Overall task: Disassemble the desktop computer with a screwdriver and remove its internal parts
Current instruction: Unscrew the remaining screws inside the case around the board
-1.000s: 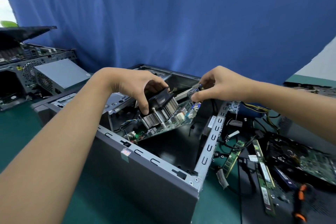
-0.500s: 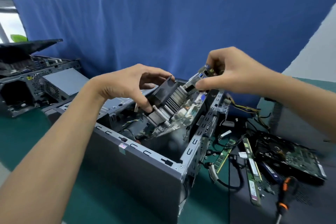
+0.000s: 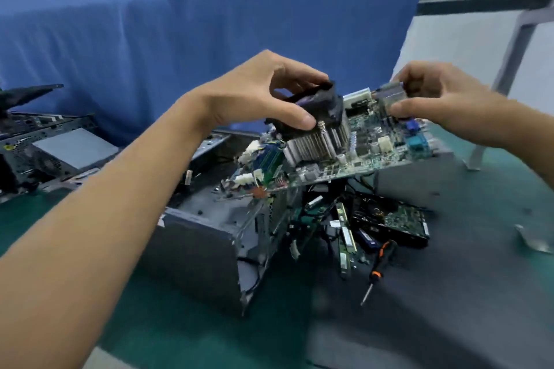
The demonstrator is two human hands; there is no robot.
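Black plastic sat under your left thumb (image 3: 299, 120) and curled fingers: your left hand (image 3: 254, 96) gripped the cooler fan (image 3: 317, 111) from above. Your right hand (image 3: 434, 105) pinched the metal port block (image 3: 389, 93) at the board's far edge between thumb and fingers.

Between the two hands hung the motherboard (image 3: 374, 153), a green board crowded with small components. It had white connectors at its near-left corner and blue ports at its right end. The finned silver heatsink (image 3: 311, 144) stood on it directly beneath the fan, with a spring screw showing at its side. The board was in the air, tilted slightly down toward you. It was above the right edge of the open grey case (image 3: 204, 237) and the heap of removed parts beside it.

Half a second earlier the board leaned steeply with its lower end down inside the case — now it had come clear of the case, nearer level and further right, with both grips unchanged.

Below it lay memory sticks (image 3: 344, 237), a hard drive (image 3: 395, 219) with its circuit side up, and the orange-and-black screwdriver (image 3: 379, 260). They rested on a dark mat (image 3: 449, 293), well apart from either hand. Another opened computer (image 3: 45, 141) stood far left — in front of the blue curtain (image 3: 180, 24).
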